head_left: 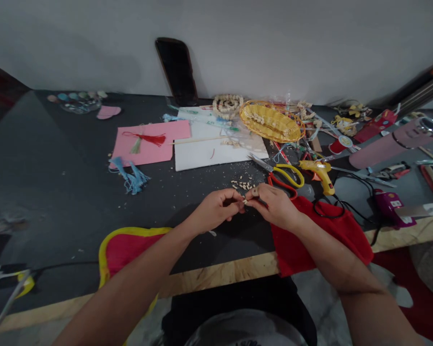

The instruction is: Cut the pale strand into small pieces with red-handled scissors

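A small pale piece (pixel 245 202) is pinched between the fingertips of the left hand (pixel 225 205) and the right hand (pixel 269 202), which are brought together low over the tabletop (pixel 82 192). The thumb and forefinger of each are closed at the piece, and so much of it is covered that its long axis cannot be told.

Just beyond the fingertips, a loose cluster of similar pale pieces (pixel 242 185) is spread mostly from left to right. By its right end, the bent forefinger of the right hand is the nearer; from the left hand, the cluster is reached ahead and to the right. Its short pieces are turned in various directions.

Beyond the right hand, scissors (pixel 288 175) are laid with their red and yellow handles toward it and their blades pointed away to the left. Farther to the right, a yellow glue gun (pixel 319 172) is seen. Ahead of both hands, white paper (pixel 202 156) is laid out, with a yellow wicker basket (pixel 270 120) placed ahead and to the right. Blue tassels (pixel 132 178) are set well to the left. Red cloth (pixel 292 250) is passed over by the right forearm, and a yellow-edged red pad (pixel 126 247) by the left.
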The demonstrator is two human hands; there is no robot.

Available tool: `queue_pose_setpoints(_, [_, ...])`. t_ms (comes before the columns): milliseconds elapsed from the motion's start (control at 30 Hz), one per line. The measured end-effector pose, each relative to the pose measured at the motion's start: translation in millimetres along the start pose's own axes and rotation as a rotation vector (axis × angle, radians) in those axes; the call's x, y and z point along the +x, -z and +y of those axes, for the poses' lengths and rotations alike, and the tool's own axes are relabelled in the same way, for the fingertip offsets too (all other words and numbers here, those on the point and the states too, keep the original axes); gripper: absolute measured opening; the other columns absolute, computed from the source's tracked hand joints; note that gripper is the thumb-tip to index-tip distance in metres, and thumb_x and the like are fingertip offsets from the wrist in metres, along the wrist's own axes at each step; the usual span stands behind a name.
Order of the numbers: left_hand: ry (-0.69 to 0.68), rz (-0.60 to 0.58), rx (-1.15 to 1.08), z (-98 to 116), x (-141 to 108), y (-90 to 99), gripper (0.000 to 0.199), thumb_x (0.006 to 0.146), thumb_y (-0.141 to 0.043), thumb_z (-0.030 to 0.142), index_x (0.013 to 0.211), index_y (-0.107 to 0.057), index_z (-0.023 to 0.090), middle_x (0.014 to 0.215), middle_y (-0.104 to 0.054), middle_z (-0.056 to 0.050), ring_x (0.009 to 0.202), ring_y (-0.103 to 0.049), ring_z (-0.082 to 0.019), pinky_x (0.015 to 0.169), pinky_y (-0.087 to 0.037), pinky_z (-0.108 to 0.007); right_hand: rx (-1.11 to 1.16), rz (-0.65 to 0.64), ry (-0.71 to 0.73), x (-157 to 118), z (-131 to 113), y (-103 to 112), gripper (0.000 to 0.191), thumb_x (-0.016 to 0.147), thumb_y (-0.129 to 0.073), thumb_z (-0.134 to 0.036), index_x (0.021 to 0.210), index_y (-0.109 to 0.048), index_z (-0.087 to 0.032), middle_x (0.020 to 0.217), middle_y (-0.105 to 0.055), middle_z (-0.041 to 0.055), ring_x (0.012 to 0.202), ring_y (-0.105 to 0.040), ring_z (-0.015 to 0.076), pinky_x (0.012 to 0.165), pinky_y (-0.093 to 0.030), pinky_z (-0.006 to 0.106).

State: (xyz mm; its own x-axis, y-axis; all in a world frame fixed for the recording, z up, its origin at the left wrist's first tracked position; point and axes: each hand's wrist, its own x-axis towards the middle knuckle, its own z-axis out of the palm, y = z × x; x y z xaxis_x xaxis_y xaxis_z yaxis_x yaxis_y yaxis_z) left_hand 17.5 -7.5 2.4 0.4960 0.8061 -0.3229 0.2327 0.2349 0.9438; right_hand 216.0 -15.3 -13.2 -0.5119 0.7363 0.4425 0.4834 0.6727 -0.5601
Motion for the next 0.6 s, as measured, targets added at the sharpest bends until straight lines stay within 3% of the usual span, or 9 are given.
queue_pose_setpoints(200, [-0.077, 0.051, 0.134, -2.1, -0.8, -0.2, 0.013, 0.079, -0.059, 0.028, 0.075, -0.065, 0.018, 0.069, -0.067, 0.0, 0.053, -0.052, -0.009, 0.05, -0.042, -0.018, -0.008, 0.008, -0.011, -0.2, -0.1, -0.5, 0.004, 0.093, -0.053, -0.021, 0.089, -0.054, -0.022, 0.087, -0.069, 0.0049, 0.085, -0.066, 0.0169, 0.075, -0.054, 0.031])
queue_pose_setpoints(600, [-0.179, 0.108, 0.337, -1.1, -2.3, -0.6, 0.014, 0.08, -0.055, 0.022, 0.074, -0.068, 0.019, 0.07, -0.069, 0.001, 0.06, -0.054, -0.011, 0.057, -0.038, -0.02, -0.008, 0.0, -0.025, -0.9, 0.7, -1.4, 0.005, 0.094, -0.052, -0.022, 0.089, -0.053, -0.022, 0.088, -0.069, 0.0044, 0.084, -0.066, 0.0166, 0.074, -0.054, 0.031])
